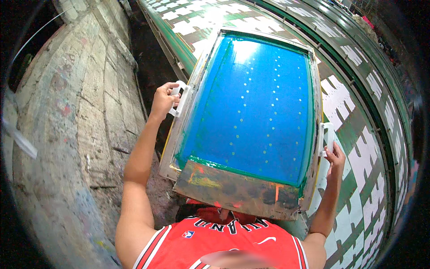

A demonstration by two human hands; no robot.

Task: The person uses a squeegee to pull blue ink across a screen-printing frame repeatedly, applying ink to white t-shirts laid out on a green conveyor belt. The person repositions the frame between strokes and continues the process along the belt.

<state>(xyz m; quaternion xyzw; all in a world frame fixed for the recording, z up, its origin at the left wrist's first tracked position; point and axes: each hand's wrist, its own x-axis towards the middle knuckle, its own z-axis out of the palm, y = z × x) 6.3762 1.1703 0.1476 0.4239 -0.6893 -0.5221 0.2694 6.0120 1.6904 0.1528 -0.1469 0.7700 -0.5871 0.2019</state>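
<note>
A screen-printing frame (185, 130) with blue mesh (255, 98) is held in front of my body, tilted slightly. Rows of small pale dots run along the mesh, and green lines its edges. On the frame's left side, my left hand (164, 101) curls its fingers round a white handle (180, 95). My right hand (336, 157) grips the lower end of the matching white handle (328, 130) on the right side. Across the near end of the frame lies a paint-stained board (233, 190), close to my red jersey.
A long printing table (342, 130) with white cut pieces (336, 98) in rows on green and brown runs under the frame and to its right. A dark rail (383, 134) separates it from another such table. To my left is a worn, stained concrete floor (98, 98).
</note>
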